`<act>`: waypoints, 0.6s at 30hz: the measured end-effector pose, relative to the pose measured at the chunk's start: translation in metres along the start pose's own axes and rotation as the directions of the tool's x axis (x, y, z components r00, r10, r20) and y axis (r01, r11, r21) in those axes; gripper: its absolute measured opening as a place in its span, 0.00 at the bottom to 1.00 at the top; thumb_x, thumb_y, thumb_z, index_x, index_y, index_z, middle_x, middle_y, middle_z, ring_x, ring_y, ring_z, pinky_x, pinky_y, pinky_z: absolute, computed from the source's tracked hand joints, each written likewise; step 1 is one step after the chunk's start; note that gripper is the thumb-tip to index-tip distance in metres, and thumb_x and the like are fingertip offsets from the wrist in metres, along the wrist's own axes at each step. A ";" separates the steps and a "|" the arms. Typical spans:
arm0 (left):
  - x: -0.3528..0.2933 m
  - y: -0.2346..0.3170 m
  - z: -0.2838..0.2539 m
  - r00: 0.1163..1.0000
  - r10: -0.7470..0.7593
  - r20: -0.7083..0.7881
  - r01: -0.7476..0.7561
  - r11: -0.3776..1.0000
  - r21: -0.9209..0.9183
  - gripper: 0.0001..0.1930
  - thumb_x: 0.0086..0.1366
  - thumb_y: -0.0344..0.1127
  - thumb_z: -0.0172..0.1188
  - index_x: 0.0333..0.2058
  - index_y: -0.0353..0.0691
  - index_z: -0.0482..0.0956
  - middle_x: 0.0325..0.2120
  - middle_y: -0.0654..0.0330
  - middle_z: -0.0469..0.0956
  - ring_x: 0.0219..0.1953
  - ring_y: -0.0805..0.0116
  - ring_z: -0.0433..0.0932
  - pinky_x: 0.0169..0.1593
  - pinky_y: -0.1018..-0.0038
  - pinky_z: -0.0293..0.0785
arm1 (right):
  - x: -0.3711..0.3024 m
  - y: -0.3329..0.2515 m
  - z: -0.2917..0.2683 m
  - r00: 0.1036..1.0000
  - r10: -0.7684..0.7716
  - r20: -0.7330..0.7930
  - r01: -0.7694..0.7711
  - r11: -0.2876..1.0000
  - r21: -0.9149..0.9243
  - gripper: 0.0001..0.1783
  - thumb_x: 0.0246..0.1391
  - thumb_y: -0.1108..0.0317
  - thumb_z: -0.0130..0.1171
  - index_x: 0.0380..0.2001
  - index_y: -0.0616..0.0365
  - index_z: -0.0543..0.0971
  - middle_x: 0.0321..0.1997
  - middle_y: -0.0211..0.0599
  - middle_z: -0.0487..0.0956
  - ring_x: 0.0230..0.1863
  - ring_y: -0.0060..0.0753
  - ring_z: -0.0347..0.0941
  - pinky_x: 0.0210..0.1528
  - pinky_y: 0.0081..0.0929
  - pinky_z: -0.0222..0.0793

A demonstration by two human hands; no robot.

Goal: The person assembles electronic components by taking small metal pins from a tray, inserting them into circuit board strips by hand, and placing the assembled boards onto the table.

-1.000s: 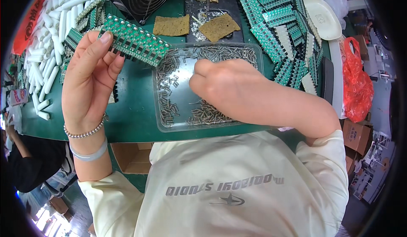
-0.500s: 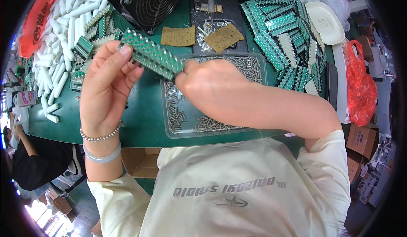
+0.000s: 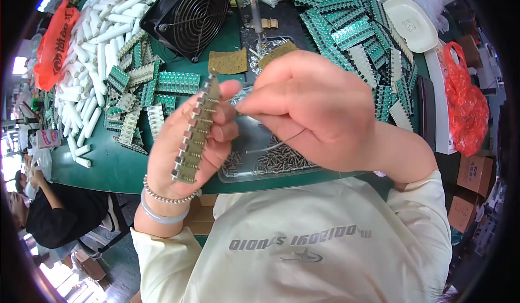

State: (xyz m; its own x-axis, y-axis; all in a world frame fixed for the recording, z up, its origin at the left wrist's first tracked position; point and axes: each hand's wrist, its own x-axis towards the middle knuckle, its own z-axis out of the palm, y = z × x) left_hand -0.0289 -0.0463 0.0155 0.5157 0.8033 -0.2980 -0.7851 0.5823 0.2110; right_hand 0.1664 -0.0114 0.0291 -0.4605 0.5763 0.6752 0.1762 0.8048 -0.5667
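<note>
My left hand [image 3: 181,132] is closed around a circuit board panel [image 3: 196,135], a long strip with a row of small metal-ended parts along one edge. The panel is tilted steeply, nearly edge-on. Close to its right, my right hand [image 3: 319,105] has thumb and forefinger pinched together, slightly blurred. A thin grey wire [image 3: 276,147] curves out from beneath that hand; where the fingertips grip it is not clear. Under both hands, partly hidden, a clear plastic tray [image 3: 238,177] holds many small metal pins [image 3: 281,161].
Behind stand a black fan [image 3: 189,18], brown sponges [image 3: 227,62] and a soldering iron [image 3: 254,8]. Green board panels [image 3: 346,32] pile at right beside a white dish [image 3: 411,24]; more boards [image 3: 130,94] and white tubes [image 3: 89,54] lie left. Another person [image 3: 65,205] sits at far left.
My left hand has turned the board panel from lying across to steeply upright and lowered it rightward. My right hand has let go of the panel's end and moved right.
</note>
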 end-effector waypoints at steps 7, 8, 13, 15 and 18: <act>0.006 -0.017 -0.001 0.997 -0.072 -0.006 0.072 0.997 -0.039 0.14 0.59 0.31 0.52 0.43 0.32 0.69 0.27 0.55 0.74 0.26 0.68 0.69 0.27 0.82 0.67 | -0.002 0.004 0.003 0.994 -0.044 -0.096 0.050 0.997 0.061 0.09 0.36 0.79 0.61 0.23 0.56 0.74 0.25 0.34 0.76 0.26 0.31 0.73 0.25 0.20 0.69; 0.007 -0.016 -0.001 0.997 -0.072 -0.009 0.072 0.997 -0.038 0.14 0.59 0.31 0.52 0.43 0.32 0.69 0.27 0.55 0.74 0.26 0.68 0.69 0.27 0.82 0.67 | -0.002 0.005 0.003 0.995 -0.042 -0.094 0.049 0.996 0.070 0.09 0.36 0.80 0.61 0.23 0.56 0.73 0.25 0.34 0.76 0.26 0.31 0.73 0.25 0.20 0.69; 0.007 -0.016 0.002 0.994 -0.104 -0.024 0.104 0.995 -0.004 0.11 0.61 0.33 0.51 0.39 0.32 0.70 0.26 0.54 0.75 0.25 0.68 0.70 0.24 0.80 0.68 | -0.003 0.005 0.003 0.993 -0.041 -0.114 0.051 0.995 0.084 0.10 0.36 0.80 0.62 0.23 0.56 0.73 0.24 0.33 0.76 0.26 0.31 0.74 0.25 0.20 0.69; 0.008 -0.017 0.003 0.997 -0.081 0.001 0.081 0.996 0.039 0.11 0.61 0.33 0.51 0.39 0.32 0.70 0.26 0.54 0.75 0.25 0.68 0.70 0.25 0.80 0.69 | -0.003 0.004 0.002 0.993 -0.037 -0.109 0.047 0.994 0.095 0.10 0.36 0.79 0.62 0.23 0.56 0.73 0.24 0.33 0.76 0.26 0.31 0.74 0.25 0.20 0.70; 0.008 -0.016 0.005 0.998 -0.064 -0.006 0.065 0.992 0.111 0.11 0.61 0.33 0.52 0.39 0.32 0.70 0.26 0.54 0.75 0.25 0.68 0.71 0.26 0.80 0.69 | -0.001 0.003 -0.002 0.995 -0.014 -0.100 0.022 0.997 0.080 0.10 0.36 0.79 0.63 0.24 0.56 0.73 0.24 0.33 0.76 0.26 0.31 0.74 0.25 0.21 0.70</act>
State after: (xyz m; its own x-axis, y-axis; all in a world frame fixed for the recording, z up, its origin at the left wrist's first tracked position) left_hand -0.0102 -0.0486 0.0139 0.5630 0.7633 -0.3169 -0.7070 0.6434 0.2935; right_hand 0.1691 -0.0098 0.0276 -0.3734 0.5761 0.7271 0.0958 0.8036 -0.5874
